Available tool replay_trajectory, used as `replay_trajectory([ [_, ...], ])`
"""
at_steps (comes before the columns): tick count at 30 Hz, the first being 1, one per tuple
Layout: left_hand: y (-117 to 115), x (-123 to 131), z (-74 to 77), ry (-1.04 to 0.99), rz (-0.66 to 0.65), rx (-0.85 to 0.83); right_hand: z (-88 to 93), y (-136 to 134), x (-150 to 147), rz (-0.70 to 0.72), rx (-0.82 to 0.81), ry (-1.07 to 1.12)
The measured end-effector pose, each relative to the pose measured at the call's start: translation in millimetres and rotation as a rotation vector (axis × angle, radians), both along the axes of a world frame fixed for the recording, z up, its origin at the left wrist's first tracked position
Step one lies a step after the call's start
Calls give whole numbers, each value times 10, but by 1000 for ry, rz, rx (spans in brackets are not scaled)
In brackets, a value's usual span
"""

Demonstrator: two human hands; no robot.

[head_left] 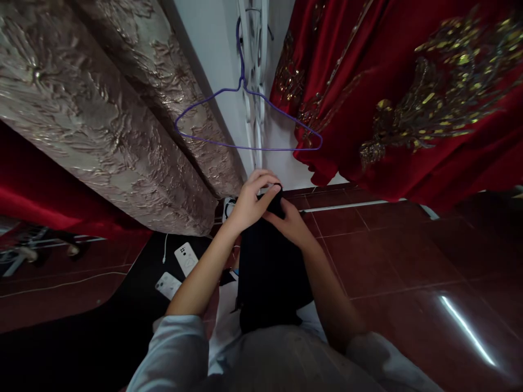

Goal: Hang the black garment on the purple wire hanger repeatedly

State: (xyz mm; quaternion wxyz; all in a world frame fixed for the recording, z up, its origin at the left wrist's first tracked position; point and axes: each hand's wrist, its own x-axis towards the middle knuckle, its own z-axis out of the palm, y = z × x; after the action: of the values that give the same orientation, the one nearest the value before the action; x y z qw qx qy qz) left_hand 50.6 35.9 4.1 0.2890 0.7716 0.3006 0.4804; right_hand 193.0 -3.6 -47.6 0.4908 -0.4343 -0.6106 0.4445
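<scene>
A black garment (pixel 273 272) hangs down from both of my hands in front of my body; its exact kind is not clear. My left hand (pixel 252 202) grips its upper end, the thumb laid over the fabric and the fingers curled behind. Close by on the right, my right hand (pixel 291 222) pinches the same end between thumb and fingers, some of them hidden by the cloth. Above both hands, a purple wire hanger (pixel 245 147) hangs bare from a white metal rack (pixel 252 103).
Red cloth with gold sequins (pixel 433 103) hangs at the right, a pale textured curtain (pixel 102 103) at the left. Two phones, one white (pixel 186 258) and one pale (pixel 167 284), lie on a black surface (pixel 134 296) beside a white cable (pixel 165 249). The floor has red tiles (pixel 379 256).
</scene>
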Motion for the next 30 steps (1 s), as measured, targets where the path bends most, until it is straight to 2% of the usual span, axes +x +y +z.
replay_trajectory([
  [2, 14, -15, 12, -1, -6, 8, 190, 91, -84, 137, -75, 137],
  [4, 54, -106, -33, 55, -37, -83, 383, 180, -130, 166, -237, 255],
  [7, 109, -342, -193, 308, -107, -205, 686, 261, -55, 288, -504, 291],
  [9, 119, -519, -302, 484, -181, -216, 873, 278, 64, 399, -539, 228],
  [11, 124, -704, -358, 662, -199, -136, 1020, 281, 180, 470, -450, 108],
  [12, 136, -807, -359, 762, -166, -65, 1077, 281, 223, 488, -370, 29],
  [14, 189, -1040, -315, 938, -21, 70, 1166, 292, 273, 474, -159, -117],
  [16, 270, -1298, -242, 1033, 143, 117, 1237, 344, 285, 366, 77, -210],
  [18, 335, -1534, -182, 1088, 228, 99, 1284, 468, 277, 203, 277, -263],
  [21, 308, -1743, -171, 1049, 166, 10, 1220, 811, 229, 17, 452, -311],
  [24, 146, -1783, -261, 951, 74, -161, 923, 1226, 115, -54, 479, -291],
  [27, 2, -1825, -399, 1034, 143, -237, 533, 1489, -10, -3, 334, -241],
  [30, -13, -1975, -481, 1141, 265, -223, 293, 1512, -33, 34, 313, -183],
])
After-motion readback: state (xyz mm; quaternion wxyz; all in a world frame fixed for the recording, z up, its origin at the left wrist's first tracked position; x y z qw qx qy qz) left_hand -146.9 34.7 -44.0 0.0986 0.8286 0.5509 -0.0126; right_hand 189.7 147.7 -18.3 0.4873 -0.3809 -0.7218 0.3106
